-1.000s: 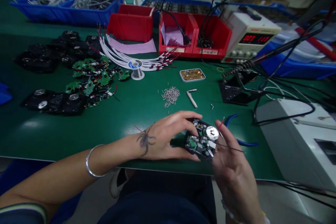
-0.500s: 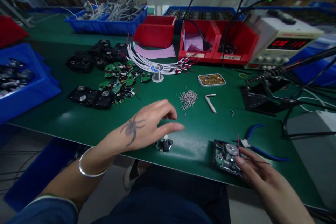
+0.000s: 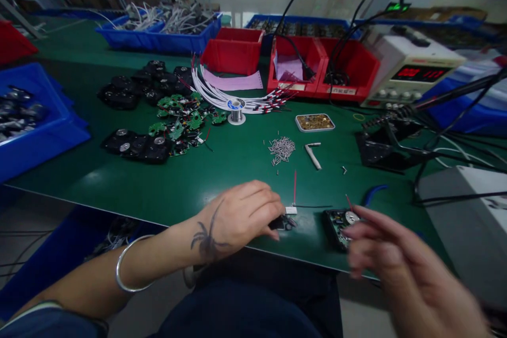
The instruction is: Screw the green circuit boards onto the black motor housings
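Note:
My left hand [image 3: 247, 214] is closed around a small circuit board [image 3: 291, 222] near the table's front edge. A white connector [image 3: 291, 210] shows beside its fingertips, with a red wire pointing up and a black wire running right. My right hand [image 3: 380, 248], smeared by motion, hovers at the right over the edge of a black housing [image 3: 336, 227] that has a round metal disc and a board inside. Whether its fingers touch the housing is unclear. Behind this hand, blue-handled pliers [image 3: 374, 194] are partly hidden.
A pile of small metal pins [image 3: 282, 150] lies mid-table, near a tin [image 3: 315, 122] and a bent white tool [image 3: 312, 156]. Green boards [image 3: 194, 119], black housings [image 3: 137, 145] and a solder spool [image 3: 236, 112] are further left. A soldering stand [image 3: 384, 148] stands right.
My left hand has moved right and closed on the small board, whose wires now show. My right hand has lifted off the housing and blurred. The view has shifted slightly.

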The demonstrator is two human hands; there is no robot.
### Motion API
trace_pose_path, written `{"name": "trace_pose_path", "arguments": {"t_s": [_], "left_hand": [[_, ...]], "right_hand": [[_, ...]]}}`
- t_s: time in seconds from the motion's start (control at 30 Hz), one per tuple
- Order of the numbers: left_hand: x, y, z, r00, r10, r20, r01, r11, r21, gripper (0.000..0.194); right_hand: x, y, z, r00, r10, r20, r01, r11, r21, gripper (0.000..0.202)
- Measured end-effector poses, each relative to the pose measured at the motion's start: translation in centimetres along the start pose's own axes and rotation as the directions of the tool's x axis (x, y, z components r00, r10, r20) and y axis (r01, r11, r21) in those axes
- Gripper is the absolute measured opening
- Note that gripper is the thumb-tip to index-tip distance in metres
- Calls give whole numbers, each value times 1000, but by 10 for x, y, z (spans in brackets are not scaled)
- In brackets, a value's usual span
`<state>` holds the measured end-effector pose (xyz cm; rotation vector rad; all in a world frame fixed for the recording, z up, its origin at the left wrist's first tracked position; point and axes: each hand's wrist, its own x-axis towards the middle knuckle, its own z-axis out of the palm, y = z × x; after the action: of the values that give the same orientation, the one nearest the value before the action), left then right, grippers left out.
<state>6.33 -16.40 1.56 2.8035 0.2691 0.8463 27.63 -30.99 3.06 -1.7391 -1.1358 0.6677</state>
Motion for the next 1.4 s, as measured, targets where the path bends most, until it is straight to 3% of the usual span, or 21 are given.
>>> {"name": "trace_pose_path", "arguments": {"t_s": [0.13, 0.23, 0.3, 0.4, 0.47, 0.53, 0.63, 0.7, 0.8, 0.93, 1.03, 1.13, 1.23, 1.4], "left_hand": [[6, 6, 0, 998, 59, -26, -58, 998, 11, 16], [7, 5, -4, 1000, 25, -2, -25, 999, 25, 11], [10, -5, -7, 999, -11, 46, 13, 999, -49, 22], [22, -42, -7, 983, -176, 57, 185, 957, -222, 40], [33, -77, 0, 938, -347, 11, 343, 919, -195, 22], [45, -114, 12, 889, -453, 69, 456, 890, -24, 8], [57, -153, 31, 858, -470, 209, 466, 882, 71, 11], [59, -163, 40, 858, -448, 249, 446, 892, 69, 6], [53, -157, 46, 867, -437, 239, 431, 899, 81, 7], [41, -120, 36, 914, -379, 144, 379, 925, 31, 8], [38, -86, 24, 968, -253, -4, 250, 960, -128, 4], [38, -65, 17, 990, -105, -99, 71, 950, -304, 2], [38, -60, 20, 996, -37, -80, 9, 945, -327, 2], [37, -63, 25, 998, -30, -55, 11, 948, -319, 3]], "right_hand": [[11, -20, 62, 945, 140, 294, -232, 924, 305, 38], [24, -11, 84, 941, 166, 295, -295, 830, 473, 30], [29, -3, 90, 956, 162, 243, -275, 777, 566, 29], [36, 2, 96, 985, 151, 82, -170, 789, 591, 30], [42, 0, 100, 993, 119, -13, -94, 844, 529, 29], [50, -2, 103, 995, 81, -61, -44, 887, 460, 29], [62, -4, 107, 994, 45, -97, -1, 910, 415, 28], [69, -3, 108, 992, 45, -118, 9, 907, 421, 27], [75, 2, 110, 984, 75, -158, 4, 894, 448, 26], [75, 6, 110, 970, 152, -190, -40, 870, 491, 24], [76, 7, 109, 967, 184, -179, -66, 853, 518, 23], [77, 9, 108, 966, 194, -168, -78, 846, 528, 24], [77, 11, 107, 970, 181, -164, -67, 843, 534, 24], [78, 11, 109, 974, 162, -160, -53, 845, 532, 21]]}}
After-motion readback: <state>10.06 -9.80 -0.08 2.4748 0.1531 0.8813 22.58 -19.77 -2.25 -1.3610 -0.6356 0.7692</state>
